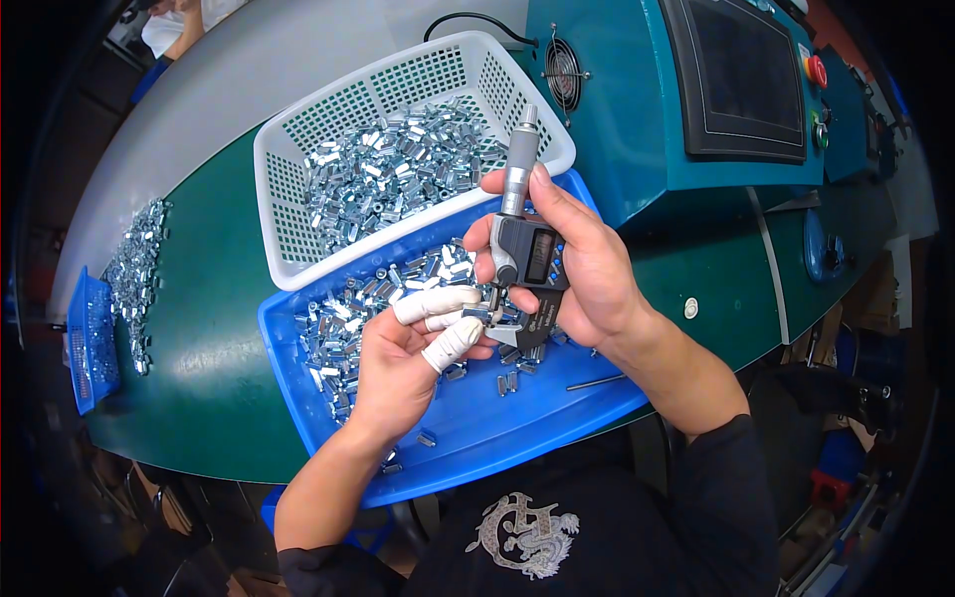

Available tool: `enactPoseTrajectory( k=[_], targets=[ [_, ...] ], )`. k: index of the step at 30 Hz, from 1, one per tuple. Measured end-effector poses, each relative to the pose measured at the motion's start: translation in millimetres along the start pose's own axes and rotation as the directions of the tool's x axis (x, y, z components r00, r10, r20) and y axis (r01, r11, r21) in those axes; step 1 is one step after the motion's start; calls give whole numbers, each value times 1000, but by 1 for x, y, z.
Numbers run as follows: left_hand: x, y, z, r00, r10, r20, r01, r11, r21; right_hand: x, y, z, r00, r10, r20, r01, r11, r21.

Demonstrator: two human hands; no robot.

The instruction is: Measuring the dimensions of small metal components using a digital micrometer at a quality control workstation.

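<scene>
Micrometer (525,261) in R hand (599,279) | metal pc (477,311) pinched in L hand (396,360)

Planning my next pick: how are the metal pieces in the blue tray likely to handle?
The metal pieces look rigid, so they probably won't flex when pinched. Their shiny, smooth-looking faces suggest they may be slippery. The flat facets visible on many hint they'd slide more than roll if pushed across the blue tray.

The reading on the micrometer (517,239) is too small to make out, and the left hand (403,353) partly hides the metal piece (477,311). The white basket (333,263) covers the blue tray's (497,428) far part; the top edge cuts off another person (182,32).
</scene>
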State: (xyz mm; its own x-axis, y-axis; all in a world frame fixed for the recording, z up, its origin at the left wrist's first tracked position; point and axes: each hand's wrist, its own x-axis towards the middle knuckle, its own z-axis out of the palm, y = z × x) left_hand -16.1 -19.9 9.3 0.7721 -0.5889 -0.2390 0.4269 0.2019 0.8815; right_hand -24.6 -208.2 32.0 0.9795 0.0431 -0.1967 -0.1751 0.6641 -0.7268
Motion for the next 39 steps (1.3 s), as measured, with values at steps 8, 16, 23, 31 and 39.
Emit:
enactPoseTrajectory(
  k=[8,16,23,31,39],
  targets=[
    [0,0,0,1000,1,25,-1,1000,-9,0,-2,1,1000,-15,-17,15,1000,-4],
    [0,1,0,999,9,34,-10,999,30,-1,-1,2,1000,5,-19,-4,1000,12],
    [-1,1,0,998,48,46,-51,996,72,0,-2,3,1000,7,-25,-7,1000,-9],
    [-3,1,1,997,56,47,-59,995,81,-3,-1,3,999,23,-41,-24,1000,-7],
    [0,-1,-4,999,27,40,-31,993,112,-5,-2,-1,999,26,-21,-25,999,39]
  ],
)
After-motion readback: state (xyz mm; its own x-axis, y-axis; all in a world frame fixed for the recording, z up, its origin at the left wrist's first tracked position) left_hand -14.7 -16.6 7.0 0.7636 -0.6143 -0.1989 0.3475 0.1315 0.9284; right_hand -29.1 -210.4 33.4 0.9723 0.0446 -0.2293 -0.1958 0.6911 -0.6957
